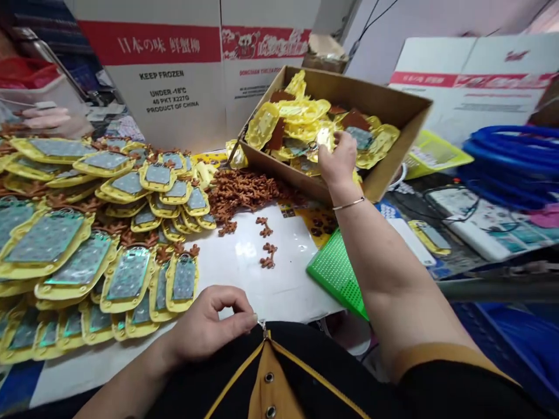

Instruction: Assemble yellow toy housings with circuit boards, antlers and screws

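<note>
My right hand (339, 160) reaches into the cardboard box (393, 105), its fingers closed at a shiny yellow piece (324, 137) among many yellow-edged, clear-windowed pieces and brown parts. Part of that grip is hidden. Low in front of my body, my left hand (213, 323) has thumb and forefinger pinched beside a small silvery clasp or zip pull (264, 327); what lies in the pinch is too small to make out. Two small brown antler-shaped pieces (268, 255) lie apart on the white work surface (218, 270), beyond a heap of the same brown pieces (244, 192).
Stacks of yellow-framed pouches (126, 279) with brown antler tops fill the left side. A green perforated tray (338, 270) lies under my right forearm. Farther right are a yellow basket (441, 152), coiled blue tubing (510, 163) and one loose pouch (430, 237). White cartons (170, 116) stand behind.
</note>
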`<state>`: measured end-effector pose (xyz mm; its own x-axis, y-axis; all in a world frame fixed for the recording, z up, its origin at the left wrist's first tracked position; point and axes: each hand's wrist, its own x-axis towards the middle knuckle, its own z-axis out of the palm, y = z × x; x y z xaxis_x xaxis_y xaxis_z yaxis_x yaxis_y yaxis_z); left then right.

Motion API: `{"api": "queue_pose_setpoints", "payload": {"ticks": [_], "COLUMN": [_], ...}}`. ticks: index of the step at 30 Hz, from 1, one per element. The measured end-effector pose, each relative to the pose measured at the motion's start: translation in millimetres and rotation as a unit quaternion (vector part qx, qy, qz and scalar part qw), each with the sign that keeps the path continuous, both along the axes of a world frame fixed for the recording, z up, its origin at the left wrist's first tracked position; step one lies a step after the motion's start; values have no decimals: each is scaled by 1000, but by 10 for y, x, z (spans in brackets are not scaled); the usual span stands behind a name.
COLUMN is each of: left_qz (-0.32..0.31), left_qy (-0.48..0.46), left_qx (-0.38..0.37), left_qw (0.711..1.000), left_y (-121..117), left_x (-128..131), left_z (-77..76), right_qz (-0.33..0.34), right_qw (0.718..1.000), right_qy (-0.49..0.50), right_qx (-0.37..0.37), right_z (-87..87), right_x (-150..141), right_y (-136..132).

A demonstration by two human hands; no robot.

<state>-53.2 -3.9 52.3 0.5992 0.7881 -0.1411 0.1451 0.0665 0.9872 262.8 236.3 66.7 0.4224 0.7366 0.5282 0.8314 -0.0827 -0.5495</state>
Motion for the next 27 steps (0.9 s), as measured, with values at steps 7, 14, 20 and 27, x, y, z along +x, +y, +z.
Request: {"api": "queue_pose_setpoints", "payload": {"ticks": [7, 14, 20, 27], "left_qz": [58, 126, 184, 181], "left_qy": [21, -27, -111, -188], "left_qx": [-83, -130, -166, -133], "left_qw": [995, 983, 962, 956], "left_y": [142, 446, 956, 1388], "left_x": [136, 468, 881, 1028], "left_z": [-75, -36, 58, 344], "right_qz": [-51, 24, 150, 414], "right_qw": [993, 982, 913, 849], "right_qy": [92, 148, 256, 289], "right_qx": [-58, 112, 278, 156], "right_z": [186, 165, 392, 550], "right_x": [264, 207, 265, 10], "right_y": [452, 411, 176, -579]}}
